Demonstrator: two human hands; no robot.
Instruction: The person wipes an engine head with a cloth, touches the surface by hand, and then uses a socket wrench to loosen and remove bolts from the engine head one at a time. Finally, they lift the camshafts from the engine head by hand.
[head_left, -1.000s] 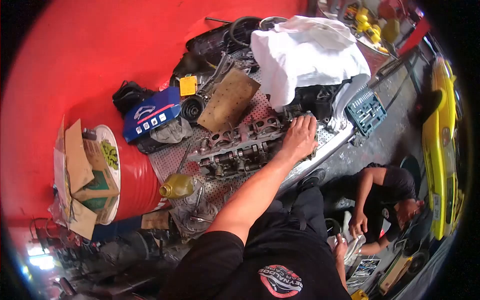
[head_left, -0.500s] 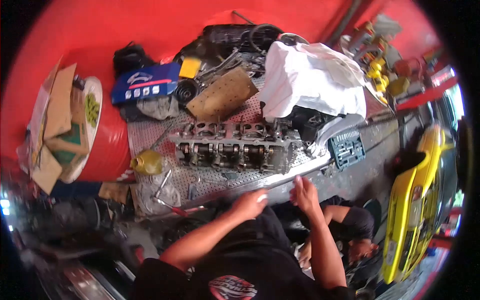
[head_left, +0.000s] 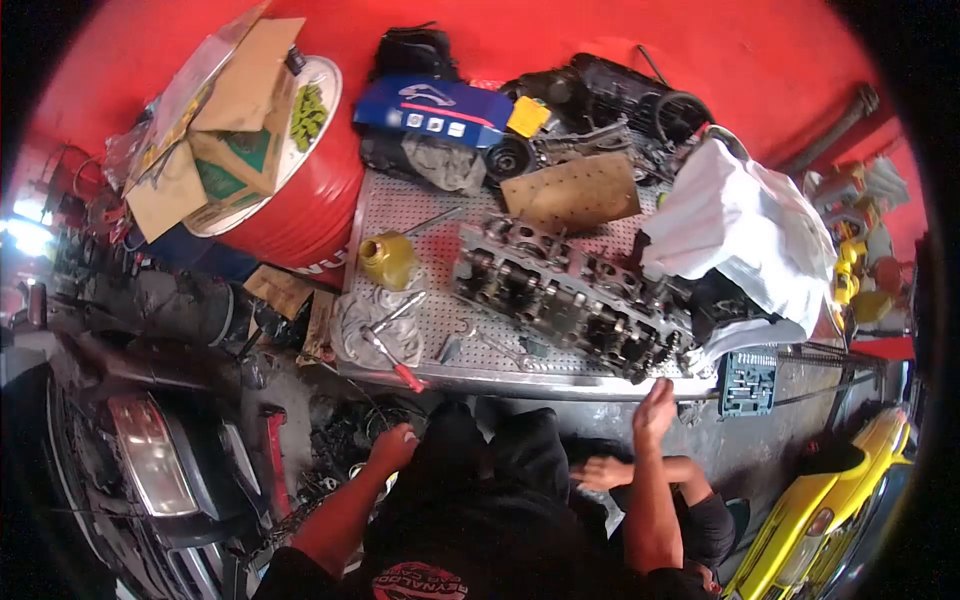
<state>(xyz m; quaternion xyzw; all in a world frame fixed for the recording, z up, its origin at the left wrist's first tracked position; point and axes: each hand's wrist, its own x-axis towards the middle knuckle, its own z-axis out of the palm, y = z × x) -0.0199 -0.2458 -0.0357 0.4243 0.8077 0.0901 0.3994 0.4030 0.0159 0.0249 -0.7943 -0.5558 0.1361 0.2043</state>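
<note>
My left hand (head_left: 393, 447) is low in front of the table, closed around something small and whitish that I cannot make out. Near the front edge of the perforated metal table (head_left: 440, 378), my right hand (head_left: 654, 412) is raised with its fingers stretched out and nothing visible in it. Just beyond it lies the right end of an engine cylinder head (head_left: 560, 312), set at a slant. A ratchet with a red handle (head_left: 408, 377) rests on a grey rag (head_left: 362, 330) at the table's left front. Wrenches (head_left: 510, 350) lie before the cylinder head.
A person's hand (head_left: 603, 473) and arm are beside my right forearm. On the table are a yellow container (head_left: 388, 262), cardboard (head_left: 572, 193), a blue box (head_left: 432, 112) and a white cloth (head_left: 735, 215). A socket set (head_left: 748, 382) is at right, a red drum (head_left: 300, 222) at left.
The view has swung left, so the table contents appear turned. My hands have moved farther apart, the left one down and away from the table. The person's hand now shows more clearly.
</note>
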